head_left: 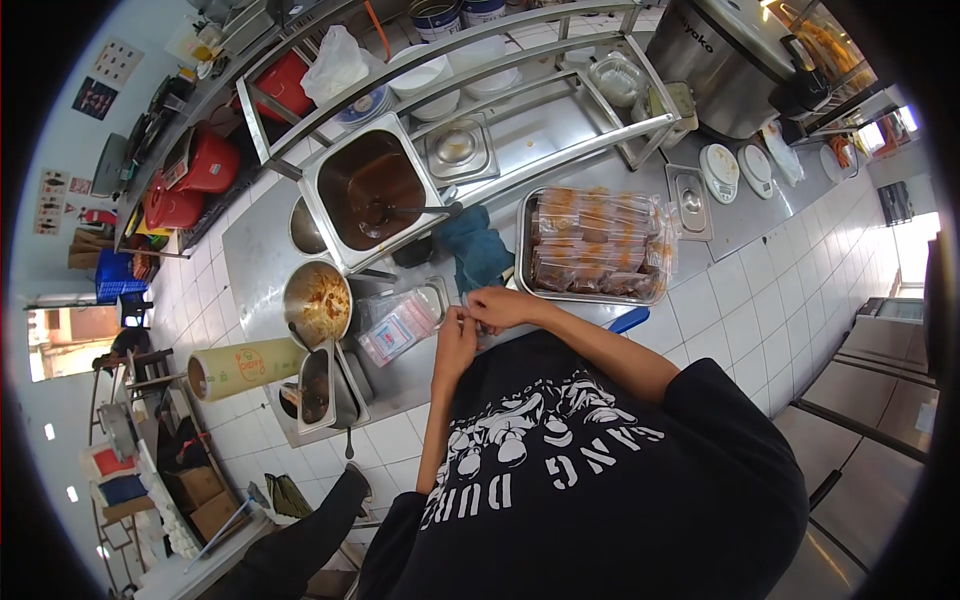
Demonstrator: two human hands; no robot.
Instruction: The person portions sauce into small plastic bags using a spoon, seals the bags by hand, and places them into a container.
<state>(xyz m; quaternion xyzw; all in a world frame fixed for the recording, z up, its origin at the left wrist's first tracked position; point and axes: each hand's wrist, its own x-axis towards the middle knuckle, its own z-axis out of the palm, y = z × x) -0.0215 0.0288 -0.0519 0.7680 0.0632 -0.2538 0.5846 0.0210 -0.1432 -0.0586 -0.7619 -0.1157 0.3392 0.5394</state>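
Observation:
My left hand (457,338) and my right hand (498,308) meet at the counter's near edge, in front of my black shirt. Their fingers are pinched together around something too small to make out. Just left of them lies a stack of clear plastic bags with red and blue print (398,328). Beyond my hands is a crumpled teal cloth (474,252). To the right of my right hand, a metal tray (524,284) holds several clear packets of brown food (600,245).
A deep pan of brown sauce (370,190) with a ladle stands at the back left. Nearer are a bowl of shredded food (318,302), a yellow-green roll (245,369) and a small sauce container (316,385). White scales (719,172) sit at right. Another person's dark-clothed leg (310,522) shows at lower left.

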